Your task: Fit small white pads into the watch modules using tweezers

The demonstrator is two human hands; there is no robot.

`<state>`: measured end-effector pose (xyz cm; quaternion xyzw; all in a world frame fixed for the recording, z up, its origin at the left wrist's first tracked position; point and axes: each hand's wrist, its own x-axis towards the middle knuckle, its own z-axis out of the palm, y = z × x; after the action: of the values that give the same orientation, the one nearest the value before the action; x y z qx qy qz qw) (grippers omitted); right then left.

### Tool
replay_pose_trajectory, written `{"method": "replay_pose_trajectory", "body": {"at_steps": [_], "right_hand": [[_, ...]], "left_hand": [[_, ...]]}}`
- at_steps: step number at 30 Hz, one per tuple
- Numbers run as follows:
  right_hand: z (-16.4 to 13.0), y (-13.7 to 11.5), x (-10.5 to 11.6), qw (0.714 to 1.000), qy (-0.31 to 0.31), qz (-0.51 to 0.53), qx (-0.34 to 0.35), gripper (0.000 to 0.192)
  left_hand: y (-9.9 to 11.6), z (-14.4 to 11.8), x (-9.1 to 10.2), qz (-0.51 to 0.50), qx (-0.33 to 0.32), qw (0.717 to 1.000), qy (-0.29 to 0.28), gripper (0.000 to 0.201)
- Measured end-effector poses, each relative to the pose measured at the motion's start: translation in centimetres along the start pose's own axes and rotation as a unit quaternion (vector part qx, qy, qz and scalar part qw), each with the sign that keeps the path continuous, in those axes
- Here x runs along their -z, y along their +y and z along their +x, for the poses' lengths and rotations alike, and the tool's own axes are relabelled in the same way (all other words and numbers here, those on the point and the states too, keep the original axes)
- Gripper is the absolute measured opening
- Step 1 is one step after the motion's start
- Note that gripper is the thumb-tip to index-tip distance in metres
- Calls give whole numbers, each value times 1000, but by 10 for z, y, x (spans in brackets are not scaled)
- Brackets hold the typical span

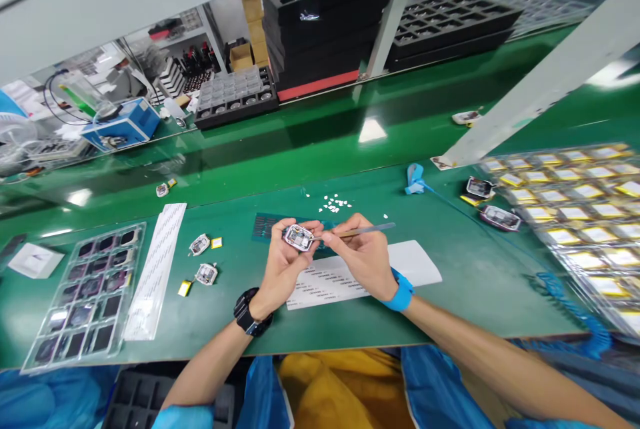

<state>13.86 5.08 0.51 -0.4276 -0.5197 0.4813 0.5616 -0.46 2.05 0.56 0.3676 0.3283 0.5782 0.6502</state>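
Note:
Between the fingers of my left hand (285,262) sits an opened smartwatch case (299,237), its inside facing up. My right hand (364,259) pinches a pair of tweezers (370,230), whose tip reaches the right edge of the case. Whether the tip grips anything is too small to tell. Beneath my hands lie a printed adhesive sheet (327,286) and a dark green strip (263,226). Small white pieces (334,204) are scattered just beyond. To the left rest two more opened watch cases (206,274), each beside a small yellow-edged battery (185,288).
A clear tray of watch parts (90,289) and a long white strip (156,269) lie left. On the right are a tray of batteries (583,259), more watch cases (500,218) and a coiled blue cord (575,312). A slanted white post (540,72) stands behind, near stacked black trays (325,39).

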Motion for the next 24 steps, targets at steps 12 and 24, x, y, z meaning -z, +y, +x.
{"method": "replay_pose_trajectory", "body": {"at_steps": [12,24], "right_hand": [[-4,-1,-3,999,41,4,-15,38],[-6,-1,-2,999,26,0,-26,38]], "left_hand": [[-2,-1,-2,-1,-3,1000,5,52],[0,-2,-3,4,5,1000,12,51]]}}
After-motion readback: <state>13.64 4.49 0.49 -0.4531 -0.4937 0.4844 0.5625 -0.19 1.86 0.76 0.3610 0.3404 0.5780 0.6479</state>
